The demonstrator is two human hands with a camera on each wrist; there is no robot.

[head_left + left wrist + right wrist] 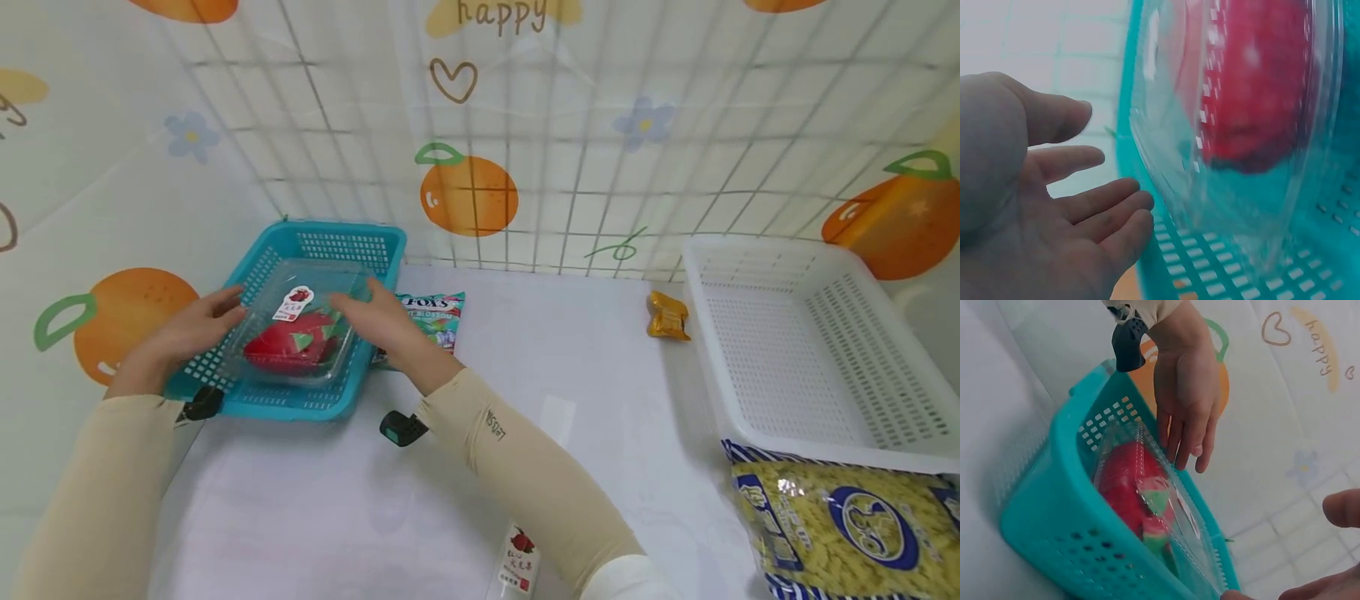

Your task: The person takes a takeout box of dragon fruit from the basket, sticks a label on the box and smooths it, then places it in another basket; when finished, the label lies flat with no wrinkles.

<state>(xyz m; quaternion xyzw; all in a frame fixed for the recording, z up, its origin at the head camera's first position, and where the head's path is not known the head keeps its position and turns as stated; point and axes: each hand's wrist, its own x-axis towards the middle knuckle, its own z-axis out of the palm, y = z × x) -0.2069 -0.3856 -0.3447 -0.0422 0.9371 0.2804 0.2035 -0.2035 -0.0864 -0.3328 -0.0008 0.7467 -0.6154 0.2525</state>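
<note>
A clear plastic box (247, 333) with a red dragon fruit (288, 346) inside and a label on its lid lies tilted in a blue basket (300, 412). My left hand (191, 329) is at the basket's left side; in the left wrist view its fingers (1129, 237) are spread and relaxed, apart from the box. Over the basket's right side, my right hand (382, 321) has its fingertips close by the box's lid edge. Its thumb (1344, 508) is held well away from its fingers in the right wrist view. Neither hand holds anything.
Beside the blue basket lies a green Fox's candy bag (438, 312), partly behind my right hand. A gold-wrapped piece (667, 317) sits near a white basket (720, 383) at the right. A yellow pasta bag (855, 525) and a labelled item (517, 562) lie nearer. A wire grid stands behind.
</note>
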